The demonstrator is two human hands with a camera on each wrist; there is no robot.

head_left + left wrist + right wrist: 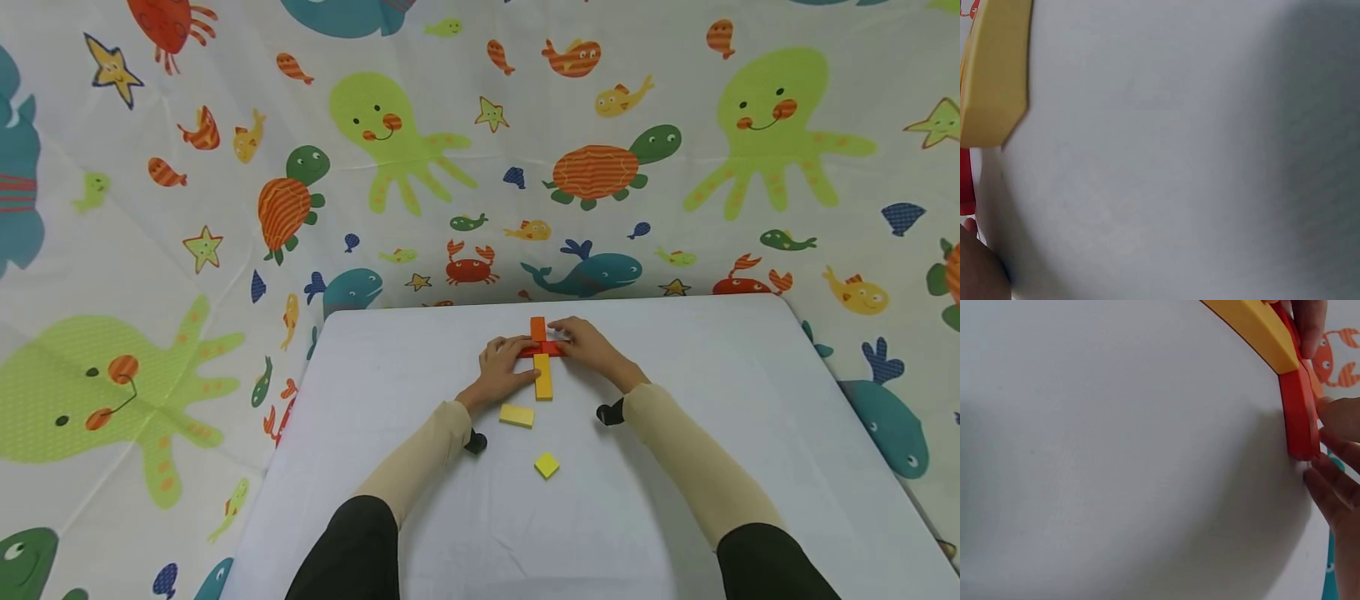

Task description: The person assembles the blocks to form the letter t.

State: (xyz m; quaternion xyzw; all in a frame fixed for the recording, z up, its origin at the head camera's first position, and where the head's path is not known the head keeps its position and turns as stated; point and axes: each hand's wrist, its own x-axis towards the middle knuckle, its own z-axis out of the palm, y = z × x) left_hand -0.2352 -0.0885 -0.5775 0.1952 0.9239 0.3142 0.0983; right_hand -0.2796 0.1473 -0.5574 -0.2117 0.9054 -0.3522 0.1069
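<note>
Orange, red and yellow-orange blocks lie in a cross shape on the white table. The orange block (537, 328) is at the far end, red blocks (1300, 419) form the crossbar, and the yellow-orange block (543, 377) points toward me. My left hand (502, 365) touches the left part of the crossbar with its fingers, its thumb beside the yellow-orange block. At the crossbar's right end, my right hand (588, 343) rests its fingertips against the red, one finger close to the orange block. In the left wrist view, the yellow-orange block (994, 75) and a red end (966, 184) show at the edge.
Nearer to me lie a pale yellow rectangular block (517, 416) and a small bright yellow square block (547, 465), turned cornerwise. Behind the white table (420, 517) hangs a cloth (450, 150) printed with sea animals. Dark wrist cameras (611, 413) stick out near both sleeves.
</note>
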